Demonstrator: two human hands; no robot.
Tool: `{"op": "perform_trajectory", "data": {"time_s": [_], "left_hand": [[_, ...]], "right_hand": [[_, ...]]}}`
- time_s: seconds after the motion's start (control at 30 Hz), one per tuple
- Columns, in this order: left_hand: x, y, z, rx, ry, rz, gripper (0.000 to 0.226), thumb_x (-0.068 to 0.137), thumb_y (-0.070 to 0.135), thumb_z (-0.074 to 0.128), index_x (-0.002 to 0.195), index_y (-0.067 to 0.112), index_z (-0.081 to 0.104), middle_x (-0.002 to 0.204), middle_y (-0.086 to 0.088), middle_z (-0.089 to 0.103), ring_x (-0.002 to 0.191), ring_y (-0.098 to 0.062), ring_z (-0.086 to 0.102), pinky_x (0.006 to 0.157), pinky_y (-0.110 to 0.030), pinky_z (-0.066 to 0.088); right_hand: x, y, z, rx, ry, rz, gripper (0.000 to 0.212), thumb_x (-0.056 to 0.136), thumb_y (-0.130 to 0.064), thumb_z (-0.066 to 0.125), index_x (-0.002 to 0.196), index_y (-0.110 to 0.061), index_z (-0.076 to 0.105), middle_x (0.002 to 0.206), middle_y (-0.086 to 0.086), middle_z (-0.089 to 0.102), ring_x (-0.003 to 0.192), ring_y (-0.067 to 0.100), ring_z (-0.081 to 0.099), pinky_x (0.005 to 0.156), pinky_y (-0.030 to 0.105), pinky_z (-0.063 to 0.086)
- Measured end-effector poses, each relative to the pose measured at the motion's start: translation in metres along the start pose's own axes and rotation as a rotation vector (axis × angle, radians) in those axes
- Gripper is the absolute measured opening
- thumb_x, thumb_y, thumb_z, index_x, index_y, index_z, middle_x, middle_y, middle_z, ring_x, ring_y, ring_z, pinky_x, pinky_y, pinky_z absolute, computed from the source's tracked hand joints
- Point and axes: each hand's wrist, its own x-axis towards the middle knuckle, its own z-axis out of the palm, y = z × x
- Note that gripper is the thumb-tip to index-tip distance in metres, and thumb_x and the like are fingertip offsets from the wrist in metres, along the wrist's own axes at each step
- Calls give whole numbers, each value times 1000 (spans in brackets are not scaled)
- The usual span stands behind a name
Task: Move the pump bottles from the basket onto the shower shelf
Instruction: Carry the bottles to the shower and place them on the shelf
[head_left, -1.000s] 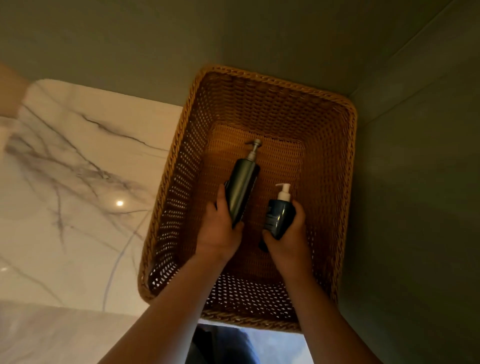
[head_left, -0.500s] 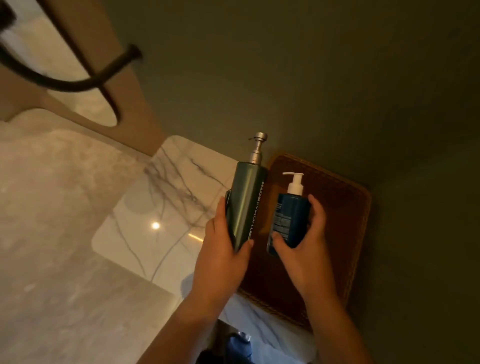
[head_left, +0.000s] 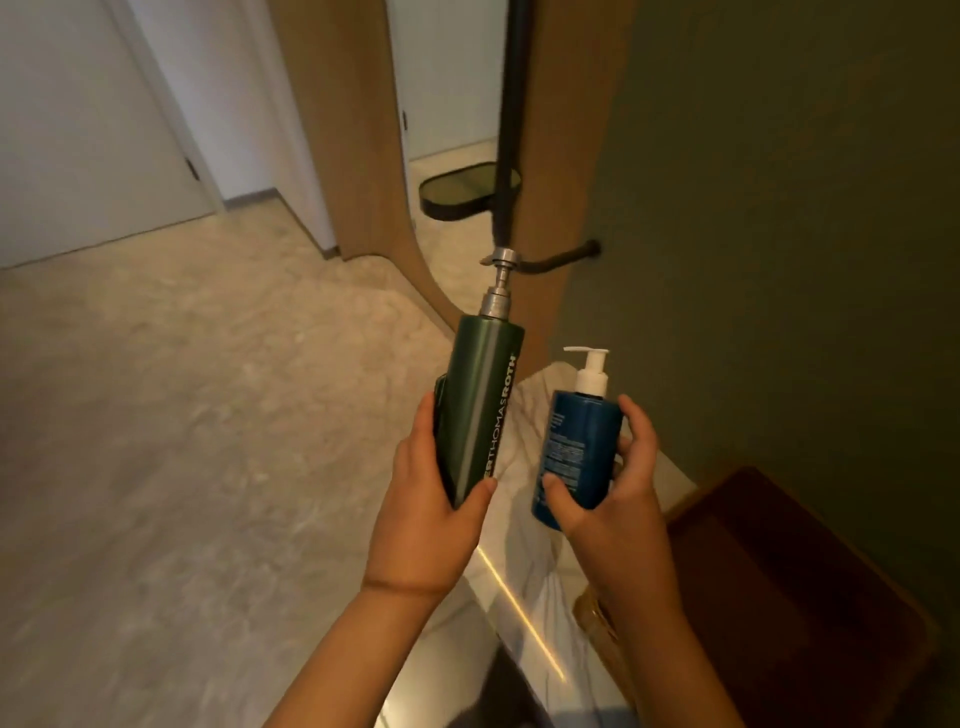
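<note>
The left hand (head_left: 426, 519) gripped a tall green bottle (head_left: 480, 400), held nearly upright in the air. Just to its right, a shorter blue bottle (head_left: 579, 452) sat in the curled fingers of the right hand (head_left: 615, 506). The basket (head_left: 789, 597) lay lower right, below both bottles.

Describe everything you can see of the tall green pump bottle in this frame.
The tall green pump bottle is a slim dark-green cylinder with a metallic-looking sheen and white lettering running lengthwise, ending in THOMASROTH. A silver pump with a short spout pointing left tops it. It is held in the air, pump up, leaning slightly right. The left hand grips its lower part and hides the base. It does not touch the blue bottle beside it.
</note>
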Motion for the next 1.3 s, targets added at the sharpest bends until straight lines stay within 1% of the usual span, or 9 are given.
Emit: {"op": "perform_trajectory", "data": {"time_s": [0.1,0.23,0.33,0.43,0.53,0.63,0.87,1.1,1.3], "left_hand": [[-17,-5,-57,21,122,-16,96,79,33,69,141,55,0,128,26,29,106,16,39,78,-6,34],[-50,-16,-140,22,232,-61,95,79,31,69,142,54,3,140,17,34,117,-2,44,87,-22,43],[-87,-31,-207,29,326,-115,95,79,30,70,141,54,4,140,12,37,118,-4,46,90,-29,46],[-131,-48,-275,62,457,-170,94,78,30,70,141,55,5,136,14,39,112,0,46,82,-21,43],[-181,-62,-341,79,591,-228,94,77,31,71,140,56,5,137,16,38,114,-1,47,87,-28,45],[-233,-70,-400,117,745,-280,94,77,32,71,140,57,6,139,16,38,113,1,46,87,-28,45],[-346,-73,-494,152,1078,-411,96,75,32,73,139,58,7,142,13,38,123,-5,42,100,-44,44],[-446,-90,-543,214,1381,-581,98,75,34,73,138,60,2,143,12,35,119,0,39,94,-31,43],[-500,-117,-593,265,1553,-699,98,74,34,73,133,65,1,141,12,38,119,-3,43,83,-22,43]], "right_hand": [[-14,-34,42,16,-84,-53,95,73,-18,77,130,-65,17,119,-29,44,100,-5,56,70,11,51],[-48,-81,107,1,-214,-138,94,74,-20,76,133,-63,17,116,-39,43,102,-9,55,80,21,51],[-83,-109,162,0,-326,-206,93,74,-21,75,136,-60,17,122,-35,45,106,-9,54,81,24,52],[-123,-134,224,3,-446,-254,94,74,-25,75,134,-63,14,125,-27,46,101,-9,55,75,19,50],[-166,-159,282,30,-566,-326,94,74,-28,75,133,-65,12,114,-45,42,98,-20,51,59,5,44],[-210,-186,335,71,-706,-394,94,75,-26,75,135,-63,13,101,-58,40,95,-27,48,60,7,44],[-315,-243,431,175,-1026,-517,95,74,-25,75,133,-65,13,119,-40,39,101,-25,45,67,10,45],[-416,-273,512,218,-1366,-598,94,74,-25,76,134,-64,15,113,-50,35,100,-31,40,64,-3,41],[-489,-291,590,204,-1599,-636,93,76,-23,76,140,-54,15,102,-61,35,98,-30,43,62,1,44]]}}
